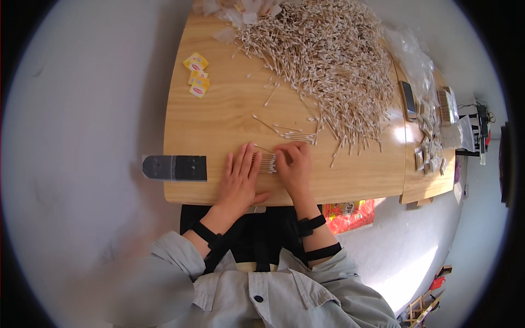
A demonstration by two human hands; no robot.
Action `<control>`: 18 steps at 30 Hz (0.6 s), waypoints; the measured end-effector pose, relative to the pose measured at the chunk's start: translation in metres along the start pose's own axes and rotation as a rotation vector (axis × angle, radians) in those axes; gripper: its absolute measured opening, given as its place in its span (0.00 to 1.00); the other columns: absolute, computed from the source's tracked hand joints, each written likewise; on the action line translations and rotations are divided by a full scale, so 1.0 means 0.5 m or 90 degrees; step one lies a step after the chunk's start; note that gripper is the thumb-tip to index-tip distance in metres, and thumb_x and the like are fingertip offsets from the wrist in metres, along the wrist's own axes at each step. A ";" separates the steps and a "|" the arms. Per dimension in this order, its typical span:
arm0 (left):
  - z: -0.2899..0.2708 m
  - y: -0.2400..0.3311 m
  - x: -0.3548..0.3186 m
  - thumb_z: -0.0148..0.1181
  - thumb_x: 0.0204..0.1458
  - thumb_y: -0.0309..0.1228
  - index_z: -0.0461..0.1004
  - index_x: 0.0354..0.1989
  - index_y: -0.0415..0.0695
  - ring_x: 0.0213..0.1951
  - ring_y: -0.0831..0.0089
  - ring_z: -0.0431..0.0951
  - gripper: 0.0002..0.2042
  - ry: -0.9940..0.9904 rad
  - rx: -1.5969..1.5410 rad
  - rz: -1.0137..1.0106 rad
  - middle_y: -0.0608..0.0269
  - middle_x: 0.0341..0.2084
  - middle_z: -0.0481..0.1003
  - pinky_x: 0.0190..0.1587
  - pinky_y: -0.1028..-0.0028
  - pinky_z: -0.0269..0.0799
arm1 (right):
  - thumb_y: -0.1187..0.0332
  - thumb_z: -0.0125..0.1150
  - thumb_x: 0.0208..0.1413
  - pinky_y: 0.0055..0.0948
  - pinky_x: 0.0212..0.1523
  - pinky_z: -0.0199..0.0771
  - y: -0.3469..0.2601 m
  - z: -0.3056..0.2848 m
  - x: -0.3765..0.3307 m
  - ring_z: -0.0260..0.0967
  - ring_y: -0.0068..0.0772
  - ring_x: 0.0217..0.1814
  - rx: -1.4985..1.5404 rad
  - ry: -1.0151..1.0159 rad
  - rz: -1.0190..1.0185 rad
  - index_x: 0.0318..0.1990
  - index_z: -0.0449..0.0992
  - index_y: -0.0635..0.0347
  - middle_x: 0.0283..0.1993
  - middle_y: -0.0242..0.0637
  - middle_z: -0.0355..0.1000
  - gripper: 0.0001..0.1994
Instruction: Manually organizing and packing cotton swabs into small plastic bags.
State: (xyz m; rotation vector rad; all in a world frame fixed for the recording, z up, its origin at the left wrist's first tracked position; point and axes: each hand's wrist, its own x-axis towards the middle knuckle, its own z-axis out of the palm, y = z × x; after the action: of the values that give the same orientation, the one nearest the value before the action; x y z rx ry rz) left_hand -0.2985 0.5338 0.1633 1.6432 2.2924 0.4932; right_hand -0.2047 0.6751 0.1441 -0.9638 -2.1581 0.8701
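Observation:
A row of wooden-stemmed cotton swabs [266, 163] lies side by side on the table between my hands. My left hand [239, 177] rests flat at the row's left end, fingers stretched out and partly covering the stems. At the right end, my right hand [296, 168] has its thumb and fingers curled together. A single cotton swab [264, 148] slants from these fingertips above the row, its right end hidden by them. Just beyond, a second small group of swabs [298, 136] lies roughly parallel, with a loose swab [266, 123] at an angle beside it.
A large heap of cotton swabs [322, 54] covers the table's far side. Yellow packets [197, 76] lie at the far left. A dark strip [188, 168] overhangs the left edge. On the right are a phone [408, 100], clear plastic bags [418, 60] and several small packs [429, 156].

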 end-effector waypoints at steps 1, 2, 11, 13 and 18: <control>-0.002 0.000 0.004 0.69 0.39 0.50 0.47 0.68 0.35 0.71 0.54 0.42 0.52 0.002 0.001 0.000 0.48 0.69 0.45 0.69 0.48 0.37 | 0.73 0.65 0.45 0.38 0.40 0.68 -0.002 0.006 0.002 0.67 0.42 0.38 0.093 0.041 0.033 0.34 0.78 0.56 0.36 0.41 0.67 0.07; -0.004 -0.001 0.008 0.69 0.38 0.51 0.47 0.68 0.35 0.71 0.54 0.42 0.53 0.010 -0.004 -0.010 0.47 0.69 0.45 0.69 0.47 0.37 | 0.73 0.65 0.45 0.38 0.40 0.68 -0.003 0.011 0.006 0.67 0.42 0.38 0.094 0.041 0.031 0.34 0.78 0.56 0.36 0.41 0.67 0.07; -0.001 0.002 0.008 0.71 0.36 0.51 0.47 0.68 0.36 0.71 0.51 0.41 0.54 -0.004 0.004 -0.023 0.44 0.68 0.46 0.69 0.47 0.36 | 0.73 0.66 0.41 0.39 0.41 0.66 -0.032 0.033 0.091 0.64 0.43 0.42 -0.196 -0.015 -0.097 0.31 0.78 0.55 0.37 0.38 0.65 0.07; -0.005 -0.001 0.004 0.71 0.35 0.51 0.47 0.68 0.36 0.71 0.51 0.41 0.55 -0.001 -0.006 -0.035 0.44 0.68 0.46 0.68 0.47 0.36 | 0.73 0.66 0.41 0.39 0.40 0.65 -0.034 0.031 0.070 0.64 0.43 0.42 -0.241 -0.075 -0.136 0.30 0.78 0.53 0.37 0.37 0.65 0.06; -0.018 0.006 0.024 0.72 0.34 0.52 0.49 0.68 0.36 0.71 0.54 0.42 0.55 -0.005 0.006 -0.026 0.46 0.69 0.46 0.69 0.47 0.39 | 0.77 0.62 0.45 0.35 0.38 0.65 -0.013 -0.008 0.013 0.64 0.42 0.41 -0.030 0.011 -0.091 0.35 0.78 0.55 0.37 0.39 0.65 0.08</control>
State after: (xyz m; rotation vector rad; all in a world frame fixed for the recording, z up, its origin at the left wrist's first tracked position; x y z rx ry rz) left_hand -0.3036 0.5448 0.1724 1.5955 2.3217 0.4677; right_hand -0.2080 0.6782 0.1530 -0.8250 -2.2122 0.7425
